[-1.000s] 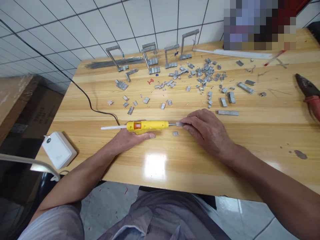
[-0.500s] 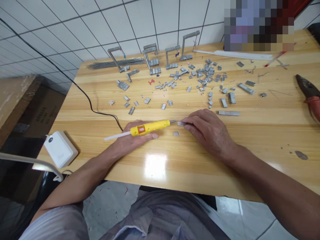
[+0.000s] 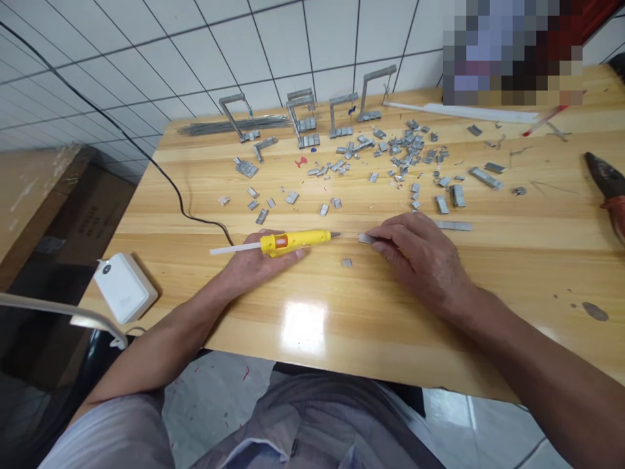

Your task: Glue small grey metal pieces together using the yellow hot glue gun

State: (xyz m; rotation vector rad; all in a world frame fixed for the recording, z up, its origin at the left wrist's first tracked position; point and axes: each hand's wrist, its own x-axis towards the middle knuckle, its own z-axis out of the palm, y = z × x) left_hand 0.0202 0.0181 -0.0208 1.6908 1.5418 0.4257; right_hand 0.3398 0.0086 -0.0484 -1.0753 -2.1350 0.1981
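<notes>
My left hand (image 3: 254,264) is closed around a yellow hot glue gun (image 3: 312,239), with a white glue stick (image 3: 234,249) poking out of its back end. The gun's metal nozzle points right, a short way from a small grey strip of staples (image 3: 366,238). That strip is pinched between the thumb and fingers of my right hand (image 3: 415,254), just above the wooden table (image 3: 371,326). On the tabletop between the hands, a little nearer to me, lies another small grey staple piece (image 3: 347,262).
Small frames built from grey staple strips (image 3: 344,114) stand along the tiled wall. Loose staple pieces (image 3: 410,146) are scattered in front of them. Pliers (image 3: 605,176) lie at the right. A white box-shaped device (image 3: 124,286) and a black cord (image 3: 176,185) are at the left.
My right hand has drawn the staple strip slightly right, widening the gap to the nozzle. The glue gun has tilted a little more level. The whole view has shifted slightly.
</notes>
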